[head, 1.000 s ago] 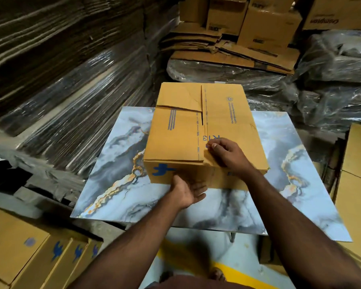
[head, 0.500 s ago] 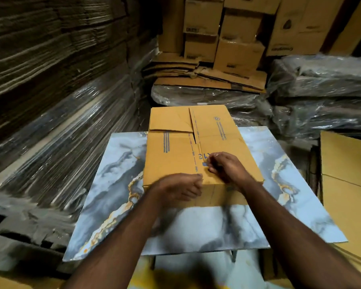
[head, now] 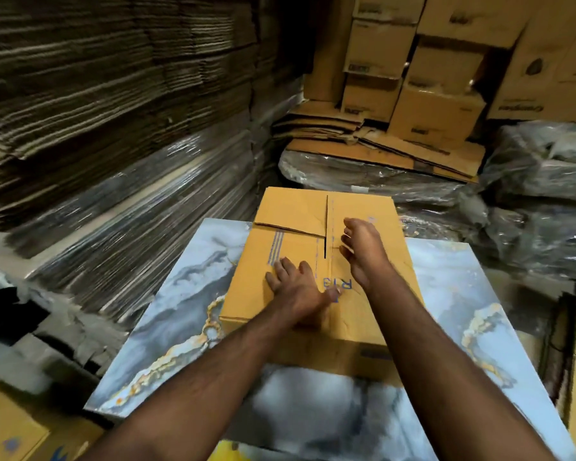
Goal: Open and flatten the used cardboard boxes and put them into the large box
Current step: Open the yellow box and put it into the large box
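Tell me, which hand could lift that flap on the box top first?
Probably the right hand: its fingers hover by the box's centre seam, while the left hand lies flat nearer.

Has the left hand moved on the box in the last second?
Yes. The left hand has gone from the near front edge of the yellow cardboard box up onto its top, fingers flat beside the blue stripes.

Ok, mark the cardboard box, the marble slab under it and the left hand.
cardboard box (head: 363, 207): head view, far right top flap.
marble slab (head: 187, 311): head view, bare surface left of the box.
left hand (head: 296, 287): head view, back of the hand.
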### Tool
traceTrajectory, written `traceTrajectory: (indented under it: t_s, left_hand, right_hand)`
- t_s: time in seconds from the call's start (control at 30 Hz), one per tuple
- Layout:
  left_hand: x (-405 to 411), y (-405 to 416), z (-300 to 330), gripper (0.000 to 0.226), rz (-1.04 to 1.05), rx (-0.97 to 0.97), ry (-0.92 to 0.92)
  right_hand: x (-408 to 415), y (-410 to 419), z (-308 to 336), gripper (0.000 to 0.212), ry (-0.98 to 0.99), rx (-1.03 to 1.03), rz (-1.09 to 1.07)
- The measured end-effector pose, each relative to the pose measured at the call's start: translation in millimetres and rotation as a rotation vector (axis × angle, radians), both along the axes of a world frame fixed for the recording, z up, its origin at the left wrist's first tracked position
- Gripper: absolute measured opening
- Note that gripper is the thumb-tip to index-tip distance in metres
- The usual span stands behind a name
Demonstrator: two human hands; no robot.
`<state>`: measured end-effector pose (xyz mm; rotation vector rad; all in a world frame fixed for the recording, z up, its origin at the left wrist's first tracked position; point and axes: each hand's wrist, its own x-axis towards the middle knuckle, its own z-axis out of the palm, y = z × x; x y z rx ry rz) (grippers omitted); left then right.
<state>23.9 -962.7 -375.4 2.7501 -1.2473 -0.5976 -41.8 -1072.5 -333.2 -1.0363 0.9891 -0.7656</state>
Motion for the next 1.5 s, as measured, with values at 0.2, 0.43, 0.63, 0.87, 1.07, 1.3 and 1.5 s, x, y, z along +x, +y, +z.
traceTrajectory:
  t_s: [0.2, 0.43, 0.63, 0.87, 1.07, 1.3, 1.5]
  left_hand:
    - [-7, -10, -6, 0.110, 0.058, 0.056, -0.054]
    - [-4, -11, 0, 0.092, 0.044, 0.045, -0.162]
    - [-2, -17, 44, 0.066, 0.056, 0.046, -0.239]
    - [47, -14, 108, 0.036, 0.037, 0.000, -0.266]
    - [62, -9, 113, 0.038, 0.009, -0.113, -0.261]
    - [85, -6, 124, 0.044, 0.058, -0.239, -0.212]
    - [92, -6, 122, 0.056, 0.093, -0.296, -0.160]
  right_hand:
    - [38, -28, -11, 0.021, 0.015, -0.014, -0.012]
    - [25, -27, -90, 0.028, 0.440, -0.615, 0.042]
    - [24, -27, -88, 0.030, 0.544, -0.771, 0.180]
    - [25, -11, -83, 0.049, 1.024, -1.209, 0.546]
    - [22, -15, -68, 0.058, 1.003, -1.256, 0.513]
    - [7, -8, -35, 0.040, 0.787, -1.363, 0.249]
    - [-2, 17, 1, 0.021, 0.700, -1.474, 0.023]
